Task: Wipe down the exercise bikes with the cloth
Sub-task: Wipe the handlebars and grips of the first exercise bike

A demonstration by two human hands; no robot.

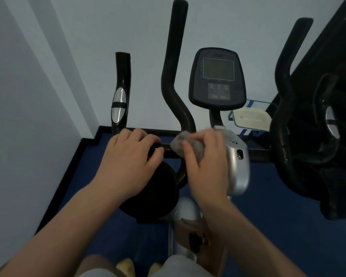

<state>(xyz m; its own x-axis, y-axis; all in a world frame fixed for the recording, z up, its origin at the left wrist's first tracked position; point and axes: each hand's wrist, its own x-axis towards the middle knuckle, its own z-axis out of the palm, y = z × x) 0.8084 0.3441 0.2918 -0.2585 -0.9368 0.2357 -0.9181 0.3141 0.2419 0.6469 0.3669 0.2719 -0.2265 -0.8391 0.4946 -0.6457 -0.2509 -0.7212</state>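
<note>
Cloth (185, 145) gripped in right hand (206, 156), on handlebar (168, 149).

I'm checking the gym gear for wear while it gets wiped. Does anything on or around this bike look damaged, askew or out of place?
Nothing clearly broken. The console sits straight and the right hand wipes the handlebar with the cloth. One oddity: a white tray on the floor behind shows a small orange stain.
</note>
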